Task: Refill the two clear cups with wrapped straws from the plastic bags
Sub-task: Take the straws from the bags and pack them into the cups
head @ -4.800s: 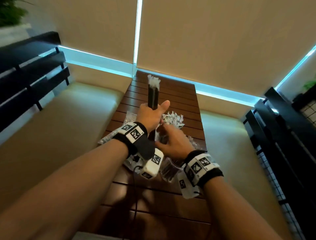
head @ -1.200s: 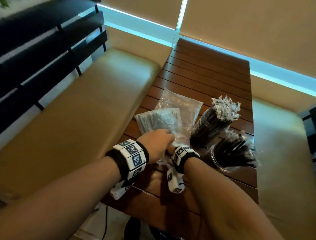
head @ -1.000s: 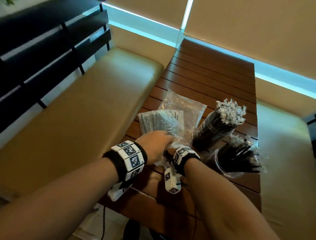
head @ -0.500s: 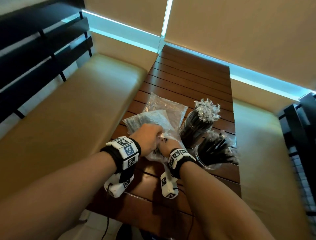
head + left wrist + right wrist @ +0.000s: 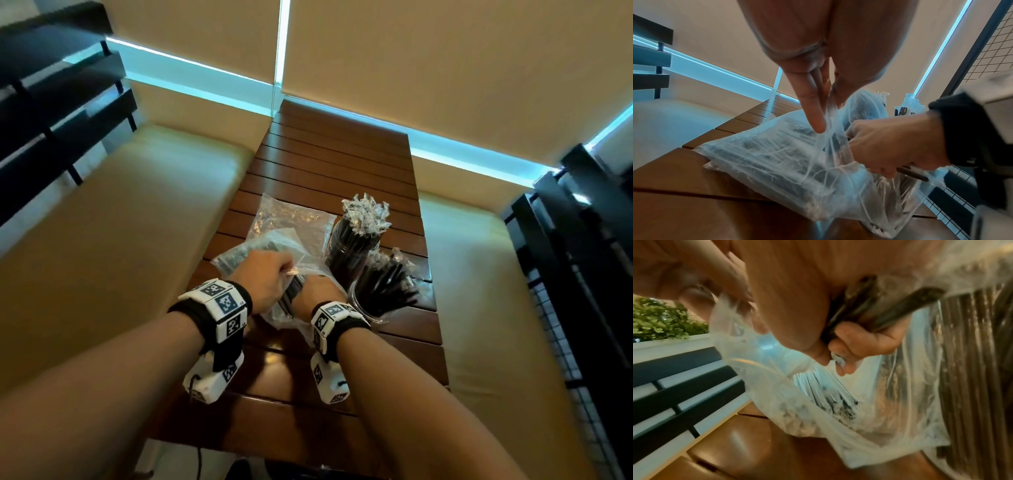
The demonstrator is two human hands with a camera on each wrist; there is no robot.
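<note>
Right hand (image 5: pixel 317 291) half behind bag (image 5: pixel 301 274)

You stand at a slatted brown table (image 5: pixel 329 164) running toward 12 o'clock. Beige benches (image 5: pixel 130 219) flank it at 9 and 3 o'clock, each backed by black slats (image 5: pixel 61 102). Ahead, tan blinds (image 5: pixel 428 61) cover the windows, with cyan light showing along their lower edges. In the right wrist view a green plant (image 5: pixel 663 321) sits behind the slats.

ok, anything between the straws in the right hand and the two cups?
Only the plastic bag: the right hand grips straws at its mouth, pinched open by the left hand. Beyond it, nothing visible blocks the cups.
</note>
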